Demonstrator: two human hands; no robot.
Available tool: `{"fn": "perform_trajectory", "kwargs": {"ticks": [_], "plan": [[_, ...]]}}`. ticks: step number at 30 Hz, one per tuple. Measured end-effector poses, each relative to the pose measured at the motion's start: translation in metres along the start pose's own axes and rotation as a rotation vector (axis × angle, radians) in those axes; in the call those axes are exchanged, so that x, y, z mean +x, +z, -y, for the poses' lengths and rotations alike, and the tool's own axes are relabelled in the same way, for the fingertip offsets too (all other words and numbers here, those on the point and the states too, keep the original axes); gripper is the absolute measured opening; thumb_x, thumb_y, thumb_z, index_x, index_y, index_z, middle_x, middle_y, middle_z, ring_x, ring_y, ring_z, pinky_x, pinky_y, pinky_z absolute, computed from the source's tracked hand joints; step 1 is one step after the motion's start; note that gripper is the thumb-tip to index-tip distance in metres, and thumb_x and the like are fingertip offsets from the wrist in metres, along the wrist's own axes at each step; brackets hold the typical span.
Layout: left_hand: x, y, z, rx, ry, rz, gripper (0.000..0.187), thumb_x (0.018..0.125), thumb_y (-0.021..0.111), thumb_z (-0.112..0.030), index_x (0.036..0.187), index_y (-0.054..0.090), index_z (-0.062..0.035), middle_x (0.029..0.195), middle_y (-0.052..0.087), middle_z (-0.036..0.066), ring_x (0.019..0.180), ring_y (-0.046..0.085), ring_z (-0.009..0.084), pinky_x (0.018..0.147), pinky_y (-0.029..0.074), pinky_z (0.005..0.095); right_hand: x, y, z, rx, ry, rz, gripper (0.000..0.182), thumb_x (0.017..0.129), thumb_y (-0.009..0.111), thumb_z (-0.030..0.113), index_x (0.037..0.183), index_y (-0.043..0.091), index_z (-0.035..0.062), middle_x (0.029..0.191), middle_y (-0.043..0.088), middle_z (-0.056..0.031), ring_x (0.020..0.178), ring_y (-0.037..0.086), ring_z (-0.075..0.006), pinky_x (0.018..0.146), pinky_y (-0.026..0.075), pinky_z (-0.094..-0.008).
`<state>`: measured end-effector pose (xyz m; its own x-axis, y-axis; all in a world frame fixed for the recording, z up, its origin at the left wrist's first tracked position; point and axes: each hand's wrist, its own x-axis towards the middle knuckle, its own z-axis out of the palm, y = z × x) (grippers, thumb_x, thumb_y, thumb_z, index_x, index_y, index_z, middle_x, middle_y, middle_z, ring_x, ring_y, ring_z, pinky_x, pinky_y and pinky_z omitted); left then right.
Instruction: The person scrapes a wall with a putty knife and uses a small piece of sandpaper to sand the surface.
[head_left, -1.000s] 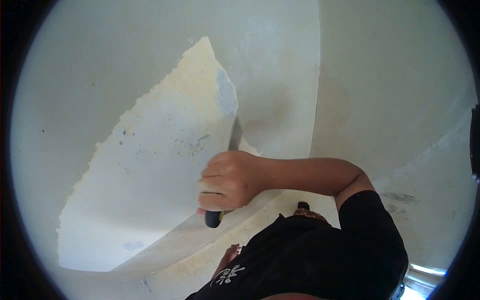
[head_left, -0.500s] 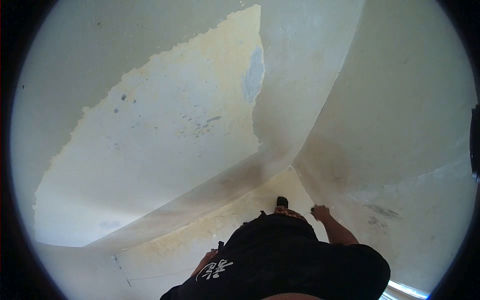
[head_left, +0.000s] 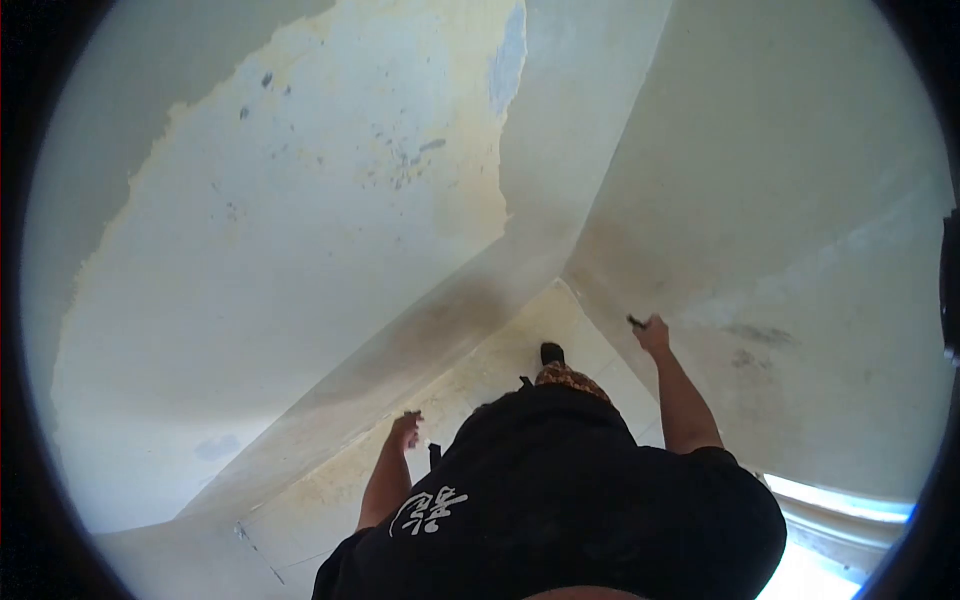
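My right hand [head_left: 652,334] is raised close to the right wall [head_left: 800,200], its fingers wrapped round a short, dark, stick-like object [head_left: 636,321]. The object's tip points left, toward the corner of the room. On the other side of my body, my left hand [head_left: 404,431] is held out over the floor with its fingers curled. A small dark bit [head_left: 414,413] shows at its fingertips; I cannot tell what it is. The left wall [head_left: 320,210] has a large, pale, ragged-edged patch with dark marks and a yellowish border.
Both walls meet in a corner ahead, above a pale tiled floor [head_left: 500,357] stained yellow along the wall. My dark shoe [head_left: 552,353] stands near that corner. Dark smudges [head_left: 758,335] mark the right wall. Bright light comes from a window-like opening [head_left: 830,515] at the lower right.
My left hand has come out from beside my body to the front. The right hand has risen with the dark object, which now shows more clearly. The view has shifted downward.
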<state>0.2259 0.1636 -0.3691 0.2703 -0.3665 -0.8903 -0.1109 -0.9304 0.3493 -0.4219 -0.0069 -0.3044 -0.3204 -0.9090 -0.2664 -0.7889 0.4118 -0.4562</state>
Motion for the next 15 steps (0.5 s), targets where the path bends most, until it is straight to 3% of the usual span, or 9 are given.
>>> {"fn": "perform_trajectory", "kwargs": {"ticks": [1,3,5,7,8,10,11,13,15], "plan": [[0.002,-0.003,-0.011,0.014,0.043,0.003,0.036,0.089,0.058,-0.048,0.095,0.066,-0.0136,0.067,0.044,0.000,0.051,0.042,0.0152,0.046,0.040,0.0335,-0.015,-0.017,0.033,0.183,0.051,0.038,0.036,0.077,0.072,0.030,0.085,0.052,0.0007,0.085,0.063,-0.0205,0.071,0.067,-0.0310,0.065,0.056,-0.0402],[0.004,0.003,-0.020,0.025,0.092,0.035,0.038,0.089,0.058,-0.049,0.093,0.065,-0.0120,0.071,0.045,0.001,0.053,0.044,0.0144,0.046,0.041,0.0330,-0.028,-0.014,0.058,0.877,0.229,0.176,0.022,0.077,0.067,0.017,0.081,0.049,0.0036,0.075,0.057,-0.0132,0.067,0.065,-0.0277,0.061,0.055,-0.0400],[0.009,0.007,-0.035,0.043,0.175,0.087,0.036,0.089,0.060,-0.047,0.094,0.065,-0.0120,0.072,0.046,0.001,0.054,0.046,0.0135,0.048,0.043,0.0325,-0.039,0.005,0.063,1.216,0.357,0.727,0.026,0.074,0.059,0.005,0.098,0.048,0.0040,0.082,0.053,-0.0093,0.069,0.059,-0.0279,0.061,0.053,-0.0417],[-0.009,0.017,-0.057,0.024,0.292,0.157,0.034,0.089,0.060,-0.045,0.093,0.065,-0.0115,0.071,0.048,0.001,0.055,0.047,0.0130,0.048,0.042,0.0304,-0.091,0.008,0.102,1.338,0.503,0.892,0.037,0.071,0.055,0.000,0.107,0.047,0.0052,0.081,0.052,-0.0084,0.072,0.057,-0.0233,0.061,0.051,-0.0376],[-0.034,0.025,-0.074,0.000,0.349,0.199,0.033,0.089,0.060,-0.044,0.093,0.064,-0.0110,0.071,0.049,0.002,0.055,0.047,0.0130,0.049,0.041,0.0291,-0.121,0.002,0.129,1.316,0.477,0.954,0.042,0.069,0.052,-0.002,0.109,0.049,0.0081,0.080,0.052,-0.0071,0.073,0.055,-0.0216,0.060,0.048,-0.0365],[-0.072,0.049,-0.092,-0.045,0.469,0.267,0.033,0.089,0.062,-0.041,0.090,0.063,-0.0088,0.067,0.049,0.001,0.053,0.048,0.0114,0.047,0.040,0.0267,-0.145,0.007,0.150,1.369,0.475,0.975,0.023,0.080,0.061,0.015,0.100,0.051,0.0084,0.076,0.051,-0.0068,0.069,0.052,-0.0230,0.060,0.047,-0.0372],[-0.097,0.056,-0.105,-0.020,0.512,0.290,0.034,0.089,0.062,-0.042,0.089,0.062,-0.0081,0.066,0.050,0.001,0.052,0.048,0.0113,0.047,0.039,0.0272,-0.151,0.013,0.162,1.397,0.486,0.991,0.023,0.085,0.063,0.025,0.096,0.051,0.0084,0.074,0.049,-0.0064,0.068,0.051,-0.0235,0.060,0.046,-0.0369],[-0.147,0.065,-0.133,0.030,0.576,0.321,0.034,0.089,0.063,-0.041,0.092,0.063,-0.0080,0.064,0.051,-0.001,0.051,0.048,0.0105,0.046,0.039,0.0272,-0.185,-0.034,0.233,1.572,0.650,0.830,0.036,0.092,0.058,0.041,0.084,0.051,0.0058,0.068,0.046,-0.0059,0.061,0.050,-0.0220,0.056,0.044,-0.0376],[-0.186,0.073,-0.156,-0.012,0.694,0.304,0.032,0.090,0.064,-0.040,0.095,0.065,-0.0083,0.062,0.052,-0.001,0.050,0.049,0.0103,0.045,0.039,0.0268,-0.195,-0.050,0.270,1.706,0.636,0.889,0.060,0.091,0.044,0.066,0.078,0.049,0.0080,0.066,0.045,-0.0060,0.060,0.050,-0.0222,0.056,0.042,-0.0384]]}}
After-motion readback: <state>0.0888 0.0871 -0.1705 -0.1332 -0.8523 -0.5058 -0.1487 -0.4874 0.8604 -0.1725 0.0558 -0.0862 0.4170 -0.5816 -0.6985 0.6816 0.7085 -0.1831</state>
